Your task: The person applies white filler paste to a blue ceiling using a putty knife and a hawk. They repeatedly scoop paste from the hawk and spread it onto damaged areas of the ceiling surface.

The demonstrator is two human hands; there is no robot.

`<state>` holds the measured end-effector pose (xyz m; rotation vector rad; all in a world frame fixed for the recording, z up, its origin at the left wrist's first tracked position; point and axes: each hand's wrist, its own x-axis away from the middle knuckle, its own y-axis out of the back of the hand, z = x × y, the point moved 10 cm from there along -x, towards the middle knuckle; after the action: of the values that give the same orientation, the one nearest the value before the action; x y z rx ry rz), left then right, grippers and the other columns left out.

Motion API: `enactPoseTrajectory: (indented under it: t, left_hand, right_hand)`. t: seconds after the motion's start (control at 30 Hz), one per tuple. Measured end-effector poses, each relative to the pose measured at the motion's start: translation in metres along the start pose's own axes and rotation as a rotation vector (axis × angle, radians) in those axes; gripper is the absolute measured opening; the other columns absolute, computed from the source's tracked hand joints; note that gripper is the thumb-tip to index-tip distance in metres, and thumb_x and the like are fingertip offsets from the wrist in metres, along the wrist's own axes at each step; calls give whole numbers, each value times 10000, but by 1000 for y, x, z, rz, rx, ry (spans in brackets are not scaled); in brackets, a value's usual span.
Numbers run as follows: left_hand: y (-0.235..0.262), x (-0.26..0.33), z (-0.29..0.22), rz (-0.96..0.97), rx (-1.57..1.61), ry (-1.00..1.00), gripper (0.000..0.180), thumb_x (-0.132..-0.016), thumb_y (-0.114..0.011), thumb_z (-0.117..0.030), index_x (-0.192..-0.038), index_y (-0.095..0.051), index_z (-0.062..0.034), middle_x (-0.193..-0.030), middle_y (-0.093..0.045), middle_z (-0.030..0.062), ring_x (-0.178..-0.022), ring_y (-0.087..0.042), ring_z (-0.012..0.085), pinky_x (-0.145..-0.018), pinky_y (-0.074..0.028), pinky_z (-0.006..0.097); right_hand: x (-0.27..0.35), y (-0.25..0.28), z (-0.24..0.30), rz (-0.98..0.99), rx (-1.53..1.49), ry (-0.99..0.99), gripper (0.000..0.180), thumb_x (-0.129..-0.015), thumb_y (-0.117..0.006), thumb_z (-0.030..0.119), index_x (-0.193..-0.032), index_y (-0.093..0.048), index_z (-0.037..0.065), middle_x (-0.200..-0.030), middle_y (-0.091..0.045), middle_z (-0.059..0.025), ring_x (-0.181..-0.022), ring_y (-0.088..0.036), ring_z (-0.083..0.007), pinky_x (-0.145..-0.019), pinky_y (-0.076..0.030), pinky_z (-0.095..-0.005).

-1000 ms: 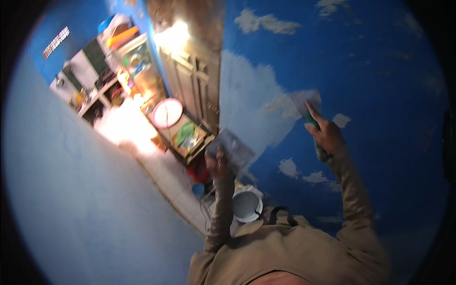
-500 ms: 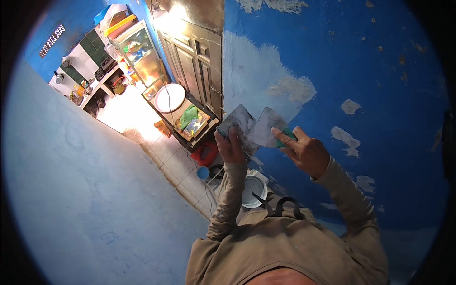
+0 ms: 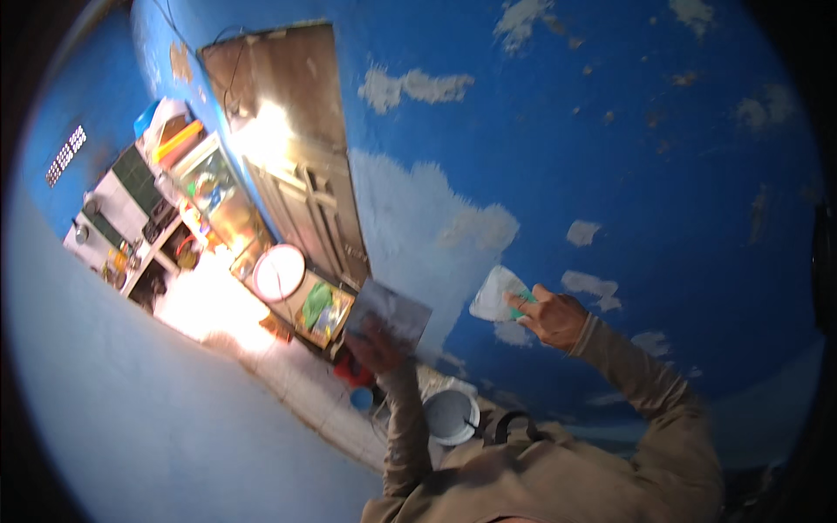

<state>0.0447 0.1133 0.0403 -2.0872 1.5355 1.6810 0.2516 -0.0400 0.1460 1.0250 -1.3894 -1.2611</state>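
My right hand (image 3: pixel 558 321) grips a putty scraper (image 3: pixel 493 292) with a pale, flat blade and a green edge by the fingers. The scraper is held up in front of the blue wall (image 3: pixel 602 166), beside grey putty patches; whether it touches the wall I cannot tell. Lower and to the left, my left hand (image 3: pixel 373 350), smeared by motion, holds a flat grey rectangular plate (image 3: pixel 401 312) tilted up. Scraper and plate are apart. A large pale skimmed area (image 3: pixel 405 200) spreads over the wall behind them.
Below my arms stands a white bucket (image 3: pixel 476 413) with grey stuff inside. A small blue container (image 3: pixel 361 399) is beside it on the floor. A low table (image 3: pixel 327 342) and a round white tray (image 3: pixel 279 272) stand by the wooden door (image 3: pixel 318 187). A bright lamp glares there.
The scraper has come away from the plate and moved apart to the right, with my right hand. The plate has shifted down and left. The whole view has tilted up toward the wall.
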Motion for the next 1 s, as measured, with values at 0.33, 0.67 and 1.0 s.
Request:
enactPoseTrajectory:
  t: [0.33,0.67,1.0]
  left_hand:
    - [-40,23,1,245,1282,814,435,-971,-492,-248,-1271,-358,36,-1213,-463,143,-1094,-464,201,-933,-401,322]
    - [-66,38,-11,209,1484,842,174,-931,-481,-76,-1086,-440,-9,-936,-542,43,-785,-518,101,-710,-441,229]
    - [-88,39,-18,264,1438,887,304,-962,-483,-154,-1199,-410,22,-1048,-552,72,-910,-544,120,-783,-466,257]
  right_hand:
    - [-2,261,-41,-1106,352,-230,530,-901,-571,249,-1400,-392,236,-886,-577,-124,-623,-630,-220,-531,-544,-335]
    - [-47,314,-89,-842,746,-304,557,-903,-574,229,-1416,-357,248,-833,-585,-130,-600,-612,-206,-501,-530,-333]
    - [-12,286,-106,-703,844,-327,557,-887,-594,155,-1402,-385,190,-764,-588,-111,-552,-567,-149,-481,-512,-289]
